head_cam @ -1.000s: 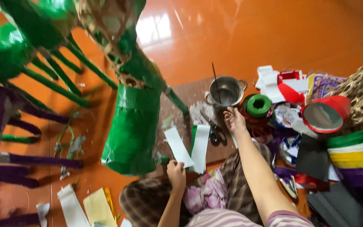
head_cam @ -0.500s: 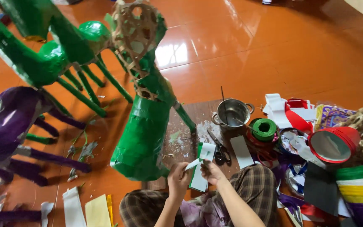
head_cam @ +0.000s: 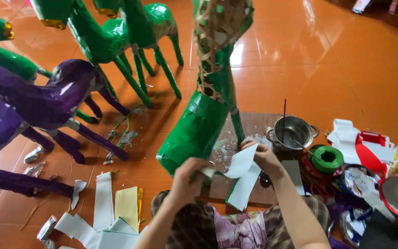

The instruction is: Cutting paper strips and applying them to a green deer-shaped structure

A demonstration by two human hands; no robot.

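The person sits on the orange tiled floor [head_cam: 346, 69], both hands raised before a green paper-covered animal figure [head_cam: 199, 129] with a bare woven neck. The left hand [head_cam: 187, 177] pinches one end of a white paper strip [head_cam: 240, 168] in a narrow grip; the right hand [head_cam: 263, 157] holds its upper edge, fingers closed on it. Just right of the hands stand a steel pot [head_cam: 293, 131] and a green tape roll [head_cam: 326, 159]. A purple figure [head_cam: 47, 99] stands to the left.
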